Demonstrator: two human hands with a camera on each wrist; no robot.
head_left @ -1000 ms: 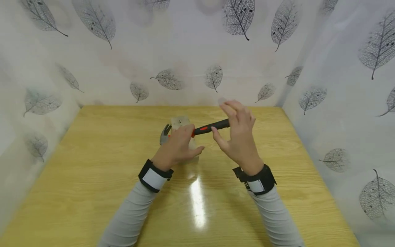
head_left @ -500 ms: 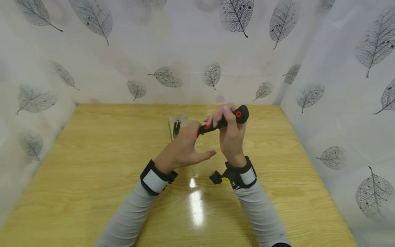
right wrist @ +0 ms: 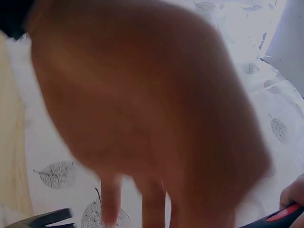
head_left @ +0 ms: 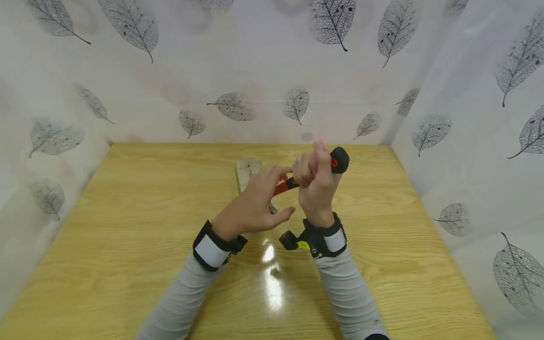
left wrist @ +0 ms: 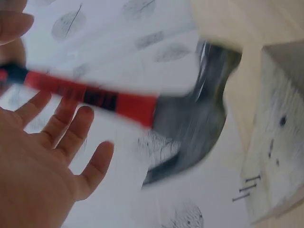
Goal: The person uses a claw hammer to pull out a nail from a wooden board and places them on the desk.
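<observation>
A claw hammer (left wrist: 190,116) with a steel head and a red and black handle is raised in front of me. My right hand (head_left: 316,182) grips the black end of its handle, thumb along the top. My left hand (head_left: 255,200) is beside the red part of the handle, fingers spread and straight; in the left wrist view its fingertips (left wrist: 85,111) are just under the handle. Behind the left hand lies a pale wooden block (head_left: 250,165), partly hidden. Several thin nails (left wrist: 248,186) stick up from the block. My right hand is large and blurred in the right wrist view.
The wooden table (head_left: 140,212) ends at a back wall covered in white leaf-print sheeting (head_left: 263,61). Similar sheeting (head_left: 480,156) closes off the right side, and more hangs on the left. Both wrists wear black straps (head_left: 335,241) with small cameras.
My right hand, earlier open by the handle's end, has curled round it. My left hand has loosened its hold near the hammer's head, and the head has swung off the block towards me.
</observation>
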